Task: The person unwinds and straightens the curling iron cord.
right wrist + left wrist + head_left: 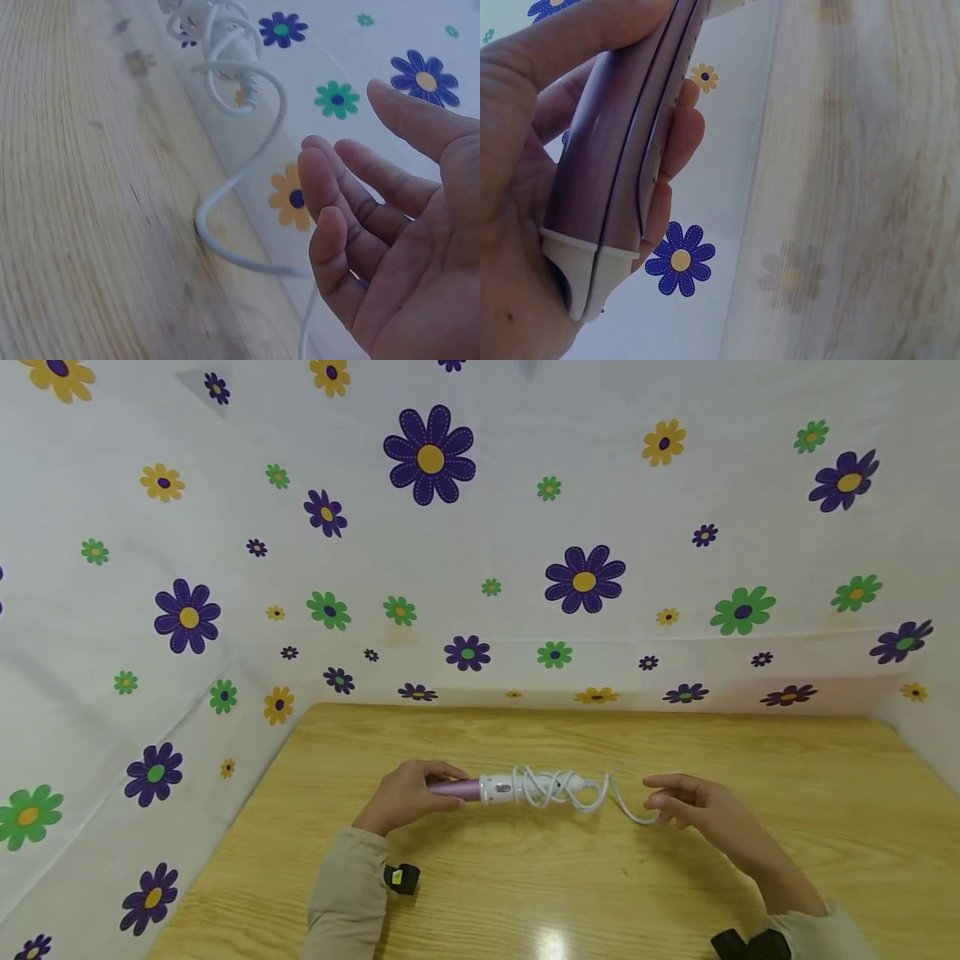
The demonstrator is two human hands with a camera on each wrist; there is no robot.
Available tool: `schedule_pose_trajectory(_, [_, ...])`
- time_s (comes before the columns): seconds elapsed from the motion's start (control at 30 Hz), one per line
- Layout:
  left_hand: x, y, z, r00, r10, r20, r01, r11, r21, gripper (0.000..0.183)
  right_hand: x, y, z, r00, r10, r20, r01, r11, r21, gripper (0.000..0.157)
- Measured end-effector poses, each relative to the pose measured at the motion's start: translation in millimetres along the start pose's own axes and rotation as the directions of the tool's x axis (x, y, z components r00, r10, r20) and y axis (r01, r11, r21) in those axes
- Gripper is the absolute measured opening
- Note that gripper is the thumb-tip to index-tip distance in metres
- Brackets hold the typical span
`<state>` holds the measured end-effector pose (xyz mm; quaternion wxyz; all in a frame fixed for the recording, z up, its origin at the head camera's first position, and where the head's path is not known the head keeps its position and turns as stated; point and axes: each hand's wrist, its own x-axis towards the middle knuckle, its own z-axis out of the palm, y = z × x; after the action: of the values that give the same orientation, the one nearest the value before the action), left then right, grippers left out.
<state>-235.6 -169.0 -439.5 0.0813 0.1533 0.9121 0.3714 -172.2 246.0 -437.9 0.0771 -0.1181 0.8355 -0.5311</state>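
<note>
A hair straightener (495, 788) with a purple body and a white handle is held level above the wooden table. My left hand (408, 797) grips its purple end, thumb on one side and fingers round the other; the left wrist view shows the purple casing (607, 157) with its white tip against the palm. The white cord (555, 787) is wound loosely round the handle, and its free part runs rightward. Beside that cord (240, 259) my right hand (405, 247) has its fingers loosely bent and its thumb apart. The cord passes by the little finger; its plug is not visible.
The wooden table (525, 877) spreads below both hands. A white sheet (480, 543) printed with purple, green and yellow flowers stands behind it and along the left side. Black straps with small cameras (403, 878) sit on the wrists.
</note>
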Motion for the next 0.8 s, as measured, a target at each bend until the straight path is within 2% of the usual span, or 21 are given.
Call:
schedule_pose_trajectory(0.2, [0.2,-0.7,-1.7,1.000,0.008,-0.002,-0.008,1.000,-0.002,0.030,13.0,-7.9,12.3,0.994,0.043,0.104,-0.043,0.999,-0.003,0.052])
schedule_pose_trajectory(0.33, [0.1,-0.7,-1.5,1.000,0.010,-0.003,-0.010,1.000,0.002,0.030,19.8,-9.7,22.1,0.991,0.038,0.127,-0.039,0.999,0.006,0.052])
schedule_pose_trajectory(0.47, [0.9,0.1,-0.4,1.000,0.024,-0.005,-0.024,1.000,0.020,0.030,26.3,-13.2,32.5,0.993,0.065,0.096,-0.071,0.996,0.062,0.053])
schedule_pose_trajectory(0.63, [1.1,1.7,0.0,0.999,0.047,-0.008,-0.046,0.998,0.046,0.029,31.8,-16.1,43.5,0.988,0.152,0.029,-0.155,0.982,0.110,0.056])
schedule_pose_trajectory(0.8, [0.8,3.9,1.2,0.999,0.050,0.006,-0.050,0.998,0.048,0.029,32.5,-15.5,52.5,0.983,0.182,0.021,-0.184,0.975,0.129,0.058])
